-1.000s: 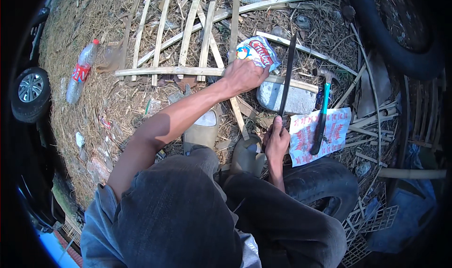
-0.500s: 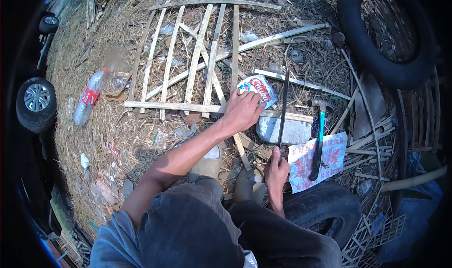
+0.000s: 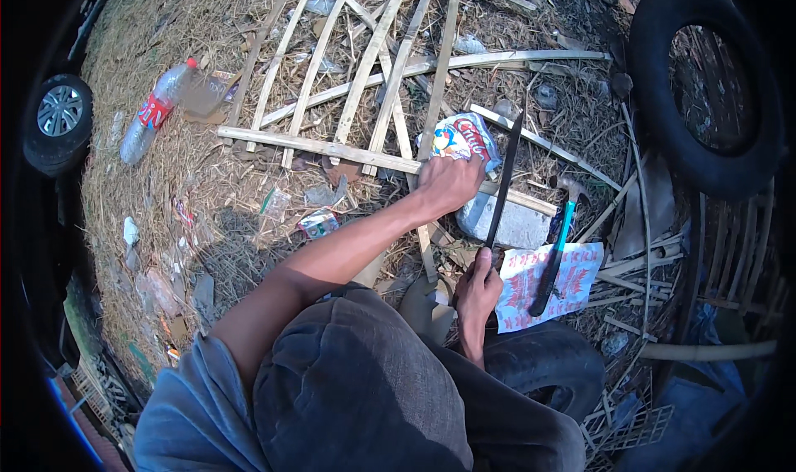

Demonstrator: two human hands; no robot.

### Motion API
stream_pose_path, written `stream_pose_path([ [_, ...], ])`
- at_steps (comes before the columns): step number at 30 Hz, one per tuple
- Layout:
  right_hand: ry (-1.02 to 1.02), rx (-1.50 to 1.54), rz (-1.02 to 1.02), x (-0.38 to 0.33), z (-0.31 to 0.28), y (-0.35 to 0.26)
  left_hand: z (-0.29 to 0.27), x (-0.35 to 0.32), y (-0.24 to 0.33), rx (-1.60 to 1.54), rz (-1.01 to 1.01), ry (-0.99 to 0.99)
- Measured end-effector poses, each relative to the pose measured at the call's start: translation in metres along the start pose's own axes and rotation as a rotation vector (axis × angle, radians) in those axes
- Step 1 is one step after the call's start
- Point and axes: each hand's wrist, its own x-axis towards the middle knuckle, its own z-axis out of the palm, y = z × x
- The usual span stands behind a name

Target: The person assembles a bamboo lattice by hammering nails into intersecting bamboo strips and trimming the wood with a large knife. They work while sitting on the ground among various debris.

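My left hand [image 3: 452, 183] is closed on the lower cross slat of a bamboo lattice [image 3: 319, 146], close to where the slat passes over a pale stone block [image 3: 510, 219]. Just beyond its knuckles lies a white, red and blue plastic packet [image 3: 464, 137]. In my right hand [image 3: 478, 294] is a machete [image 3: 505, 182], gripped low with the long dark blade pointing up and away, crossing in front of the slat and block. Its handle is mostly hidden by the fingers. A claw hammer [image 3: 557, 252] with a teal and black handle rests on a printed sheet [image 3: 516, 285] right of that hand.
A large tyre [image 3: 643, 132] lies at the far right and another tyre [image 3: 539, 360] beside my right leg. Cut bamboo strips [image 3: 634, 277] are piled on the right. A plastic bottle [image 3: 157, 111] and litter lie on straw at left, near a vehicle wheel [image 3: 60, 120].
My left hand has shifted from the packet's edge to a closed grip on the slat, uncovering more of the packet. The whole view has tilted slightly. The machete remains in my right hand.
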Motion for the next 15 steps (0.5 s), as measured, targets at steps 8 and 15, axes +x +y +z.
stream_pose_path([
  [8,-0.055,0.090,0.043,0.002,0.004,0.005,-0.018,0.003,-0.005,0.021,-0.021,-0.218],
  [15,-0.053,0.014,0.021,0.003,-0.009,-0.008,-0.076,0.027,-0.013,0.127,-0.266,0.332],
])
